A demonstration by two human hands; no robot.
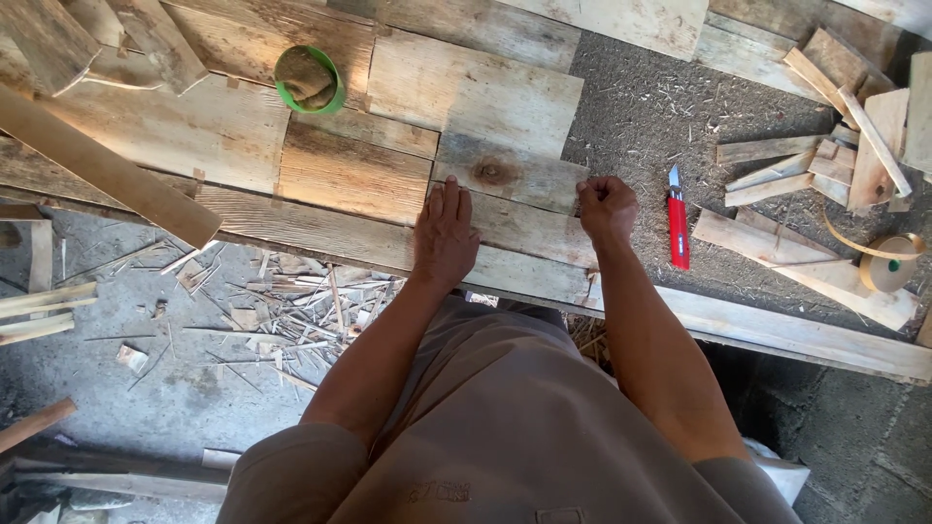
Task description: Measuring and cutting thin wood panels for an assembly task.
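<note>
The left hand (445,236) lies flat, its grip fully spread, palm down on the lowest weathered board (383,243) of an overlapped row of boards, holding nothing, only pressing. The right hand (607,207) sits just to its right at the end of the same board (529,231), its grip closed into a loose fist; whether the fingers pinch anything small I cannot tell.

Risks, as I judge them: the board under the flat palm is rough and splintery, so a slide of the left grip along the grain could drive a splinter into the skin. The boards only overlap loosely, and uneven pressure could shift the one below the palm out of line. The red utility knife (678,221) lies near the right grip, just to its right, blade showing; a careless reach sideways could catch the edge.

Count: two hands, one red knife, one green cup (309,80) well above the left grip, one roll of tan strapping (888,262) far right of the right grip, and a heap of offcuts (835,116) beyond the knife, too tangled to number; shavings (291,301) lie scattered left of the left grip
</note>
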